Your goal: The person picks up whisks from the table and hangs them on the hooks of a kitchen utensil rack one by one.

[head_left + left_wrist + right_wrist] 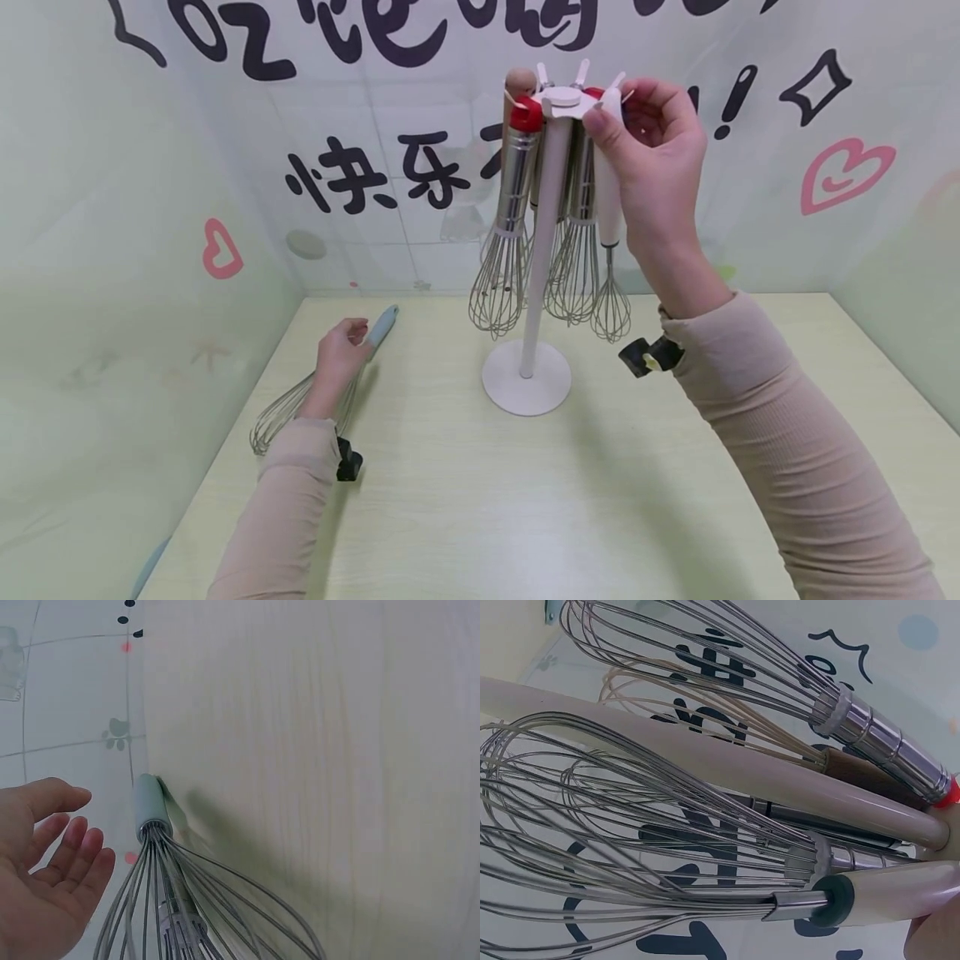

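1. Nearest to me, well left of the white stand (527, 379), the left hand (339, 354) rests over the blue-handled whisk (378, 327) lying flat on the table (465, 500). In the left wrist view its fingers are relaxed and apart from the handle, so it grips nothing.
2. That whisk lies with its wires toward the person and its handle pointing toward the back wall, easy to scoop up.
3. At the stand's top, the right hand (658, 162) pinches the white-handled whisk (609, 250) by its upper end, right at a hook of the hub, so the wires hang down.
4. Left of the pole, steel-handled whisks (513, 217) with red caps dangle, kept clear of the base.
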Action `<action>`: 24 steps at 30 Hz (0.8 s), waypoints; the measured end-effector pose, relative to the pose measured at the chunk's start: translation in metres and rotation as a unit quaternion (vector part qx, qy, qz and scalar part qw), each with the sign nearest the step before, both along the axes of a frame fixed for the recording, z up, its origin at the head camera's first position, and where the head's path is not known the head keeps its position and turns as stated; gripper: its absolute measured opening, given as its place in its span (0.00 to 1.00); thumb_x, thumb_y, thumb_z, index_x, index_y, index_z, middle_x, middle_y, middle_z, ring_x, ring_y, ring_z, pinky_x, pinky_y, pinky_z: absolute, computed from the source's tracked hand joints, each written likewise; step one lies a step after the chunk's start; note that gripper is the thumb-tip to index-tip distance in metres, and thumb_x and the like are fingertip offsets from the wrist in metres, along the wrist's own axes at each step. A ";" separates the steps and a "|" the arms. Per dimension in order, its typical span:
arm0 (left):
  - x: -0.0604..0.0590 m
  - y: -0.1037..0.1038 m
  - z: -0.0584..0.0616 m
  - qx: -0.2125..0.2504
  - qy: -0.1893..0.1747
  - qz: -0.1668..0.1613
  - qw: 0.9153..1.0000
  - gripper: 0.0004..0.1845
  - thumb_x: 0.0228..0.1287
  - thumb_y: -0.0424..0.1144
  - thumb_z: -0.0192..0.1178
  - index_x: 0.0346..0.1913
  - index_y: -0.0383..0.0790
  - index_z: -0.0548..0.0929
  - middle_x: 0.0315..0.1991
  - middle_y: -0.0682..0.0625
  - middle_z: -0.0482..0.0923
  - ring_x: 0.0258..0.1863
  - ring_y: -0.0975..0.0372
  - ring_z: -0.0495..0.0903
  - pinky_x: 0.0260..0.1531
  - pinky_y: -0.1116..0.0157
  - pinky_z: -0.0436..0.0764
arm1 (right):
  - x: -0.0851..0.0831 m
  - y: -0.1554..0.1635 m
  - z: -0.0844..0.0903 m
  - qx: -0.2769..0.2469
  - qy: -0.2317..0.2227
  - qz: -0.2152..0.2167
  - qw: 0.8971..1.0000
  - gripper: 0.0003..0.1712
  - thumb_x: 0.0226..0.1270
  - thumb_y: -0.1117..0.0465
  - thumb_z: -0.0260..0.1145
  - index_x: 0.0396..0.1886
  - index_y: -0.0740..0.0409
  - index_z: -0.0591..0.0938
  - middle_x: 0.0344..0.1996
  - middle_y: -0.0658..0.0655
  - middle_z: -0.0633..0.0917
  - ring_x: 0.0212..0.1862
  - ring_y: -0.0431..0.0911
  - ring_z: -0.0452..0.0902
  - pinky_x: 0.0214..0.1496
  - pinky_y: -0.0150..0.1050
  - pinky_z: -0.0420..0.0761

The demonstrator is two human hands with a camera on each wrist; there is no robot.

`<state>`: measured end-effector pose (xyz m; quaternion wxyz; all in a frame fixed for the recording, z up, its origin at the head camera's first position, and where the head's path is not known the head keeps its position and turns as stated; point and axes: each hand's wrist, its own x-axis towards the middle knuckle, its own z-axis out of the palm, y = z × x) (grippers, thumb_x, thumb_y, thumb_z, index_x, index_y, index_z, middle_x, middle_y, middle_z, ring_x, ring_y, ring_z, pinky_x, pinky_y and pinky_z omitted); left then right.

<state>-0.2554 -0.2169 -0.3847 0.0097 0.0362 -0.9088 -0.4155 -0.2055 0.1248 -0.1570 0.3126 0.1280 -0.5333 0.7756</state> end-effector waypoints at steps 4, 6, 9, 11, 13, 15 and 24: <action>0.001 -0.002 -0.003 -0.008 -0.002 -0.001 1.000 0.26 0.64 0.27 0.52 0.66 0.27 0.65 0.64 0.31 0.68 0.64 0.41 0.68 0.65 0.50 0.71 | 0.001 -0.001 0.000 0.003 0.001 -0.005 1.000 0.16 0.52 0.72 0.72 0.37 0.58 0.76 0.37 0.53 0.77 0.41 0.42 0.71 0.46 0.29 0.76; 0.002 -0.004 -0.005 -0.011 -0.004 0.002 1.000 0.27 0.64 0.27 0.51 0.66 0.26 0.65 0.64 0.30 0.68 0.64 0.40 0.68 0.65 0.49 0.70 | 0.001 -0.001 0.000 0.005 0.001 -0.009 1.000 0.16 0.52 0.73 0.72 0.38 0.58 0.76 0.37 0.53 0.77 0.41 0.42 0.72 0.47 0.29 0.76; 0.002 -0.006 -0.006 -0.017 -0.010 0.007 1.000 0.27 0.63 0.27 0.52 0.66 0.26 0.64 0.63 0.30 0.68 0.63 0.40 0.68 0.65 0.49 0.71 | 0.002 -0.002 -0.001 0.008 -0.001 -0.016 1.000 0.16 0.52 0.73 0.71 0.38 0.58 0.76 0.37 0.52 0.77 0.41 0.42 0.72 0.47 0.29 0.76; 0.002 -0.007 -0.007 -0.016 -0.015 0.009 1.000 0.28 0.64 0.27 0.52 0.67 0.26 0.63 0.64 0.29 0.67 0.63 0.40 0.67 0.65 0.49 0.71 | 0.002 -0.002 0.000 0.005 0.000 -0.018 1.000 0.16 0.52 0.74 0.71 0.37 0.58 0.76 0.37 0.52 0.77 0.40 0.42 0.72 0.47 0.29 0.76; 0.002 -0.008 -0.009 -0.015 -0.022 0.009 1.000 0.28 0.64 0.27 0.52 0.67 0.26 0.62 0.64 0.29 0.66 0.64 0.40 0.67 0.65 0.49 0.71 | 0.002 -0.002 0.000 0.003 0.000 -0.019 1.000 0.16 0.51 0.74 0.72 0.37 0.58 0.76 0.37 0.52 0.77 0.40 0.42 0.72 0.47 0.29 0.76; 0.001 -0.009 -0.010 -0.012 -0.027 0.010 1.000 0.28 0.64 0.27 0.52 0.68 0.27 0.62 0.65 0.30 0.66 0.64 0.40 0.67 0.65 0.49 0.71 | 0.003 -0.003 -0.001 0.003 0.006 -0.022 1.000 0.16 0.51 0.74 0.72 0.36 0.58 0.76 0.36 0.52 0.78 0.39 0.42 0.72 0.45 0.29 0.76; -0.001 -0.009 -0.012 -0.024 -0.038 0.012 0.999 0.29 0.65 0.27 0.52 0.69 0.27 0.61 0.65 0.30 0.66 0.65 0.39 0.66 0.65 0.48 0.71 | 0.002 -0.004 -0.006 0.046 0.053 -0.058 0.996 0.16 0.52 0.72 0.72 0.33 0.53 0.75 0.32 0.49 0.77 0.36 0.41 0.70 0.40 0.28 0.74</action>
